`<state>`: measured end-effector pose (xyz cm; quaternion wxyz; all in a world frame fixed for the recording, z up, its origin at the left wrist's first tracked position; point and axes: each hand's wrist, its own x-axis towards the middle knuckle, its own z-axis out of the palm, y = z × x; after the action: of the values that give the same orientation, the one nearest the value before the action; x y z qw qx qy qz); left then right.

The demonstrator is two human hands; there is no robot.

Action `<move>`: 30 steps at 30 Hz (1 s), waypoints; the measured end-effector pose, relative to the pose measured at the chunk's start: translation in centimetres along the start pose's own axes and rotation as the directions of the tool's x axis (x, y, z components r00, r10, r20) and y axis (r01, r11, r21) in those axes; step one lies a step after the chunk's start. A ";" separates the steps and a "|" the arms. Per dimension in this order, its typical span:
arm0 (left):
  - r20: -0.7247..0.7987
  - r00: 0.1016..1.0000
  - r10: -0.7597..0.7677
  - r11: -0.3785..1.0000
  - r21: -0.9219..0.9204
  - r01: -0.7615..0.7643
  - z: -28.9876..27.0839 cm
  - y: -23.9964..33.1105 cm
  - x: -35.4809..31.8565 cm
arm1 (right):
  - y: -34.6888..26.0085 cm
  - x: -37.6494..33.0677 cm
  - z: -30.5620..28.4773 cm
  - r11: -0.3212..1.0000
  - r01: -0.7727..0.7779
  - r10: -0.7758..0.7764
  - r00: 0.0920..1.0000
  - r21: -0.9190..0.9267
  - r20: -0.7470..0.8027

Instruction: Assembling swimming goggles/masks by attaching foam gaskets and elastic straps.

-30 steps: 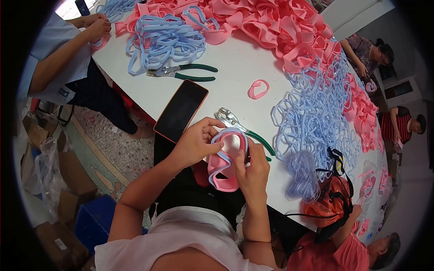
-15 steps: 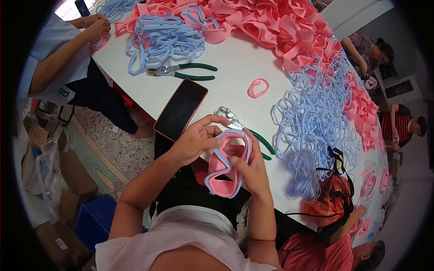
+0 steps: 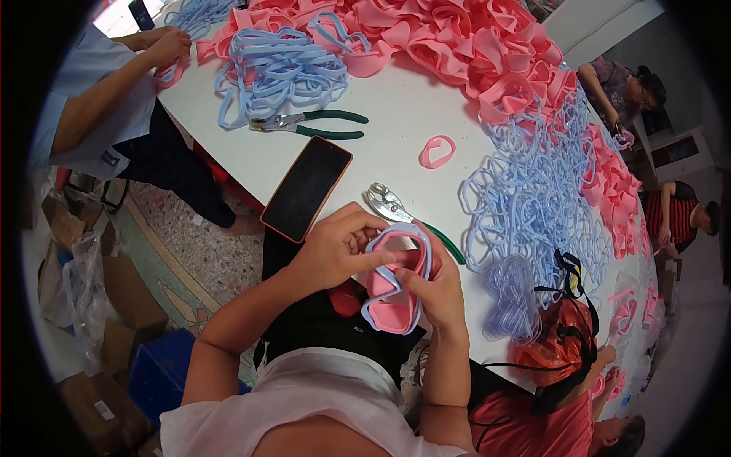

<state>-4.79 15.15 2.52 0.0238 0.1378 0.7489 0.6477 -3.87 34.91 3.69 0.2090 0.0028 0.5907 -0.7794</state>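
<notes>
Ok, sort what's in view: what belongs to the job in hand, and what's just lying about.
Probably the job:
pink piece with pale blue edging, held in the left hand and right hand
heaped pink pieces and blue strips, matching its colours

Probably just lying about:
phone
orange-red plastic bag
nearer pliers and farther pliers, both unheld, though they may be tools for it

The left hand (image 3: pixel 346 247) and the right hand (image 3: pixel 442 293) are holding a pink loop (image 3: pixel 393 317) edged in light blue between them. Green-handled pliers (image 3: pixel 387 202) are lying just beyond the hands, and a dark phone (image 3: pixel 306 189) is resting beyond the left hand. Farther out, second pliers (image 3: pixel 285 120) are lying beside a heap of blue bands (image 3: pixel 285 72). Right of the right hand, a light-blue tangle (image 3: pixel 533 179) is spreading, and a clear cord bundle (image 3: pixel 512 301) is sitting near a red bag (image 3: pixel 554 346).
</notes>
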 end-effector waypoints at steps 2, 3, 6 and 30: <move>-0.062 0.993 0.095 0.977 0.196 -0.082 0.4 0.8 0.2 | -0.1 0.1 -0.1 0.998 -0.010 0.011 1.000 -0.060 0.012; -0.061 0.993 0.097 0.977 0.196 -0.083 0.4 0.7 0.3 | 0.0 0.2 -0.1 1.000 -0.019 0.020 0.998 -0.017 0.057; 0.019 0.921 0.388 0.830 0.428 -0.358 0.0 -0.1 1.0 | 0.3 0.4 -0.5 0.998 -0.031 0.024 0.993 0.052 0.113; -0.391 0.907 0.157 0.969 0.237 -0.066 0.3 -2.3 -0.1 | 5.6 -5.1 -1.1 0.864 0.207 -0.193 0.978 0.459 -0.077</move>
<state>-5.09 15.13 0.17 -0.1848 0.0447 0.7948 0.5763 2.40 36.38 -0.51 0.1121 0.0026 0.3869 -0.9153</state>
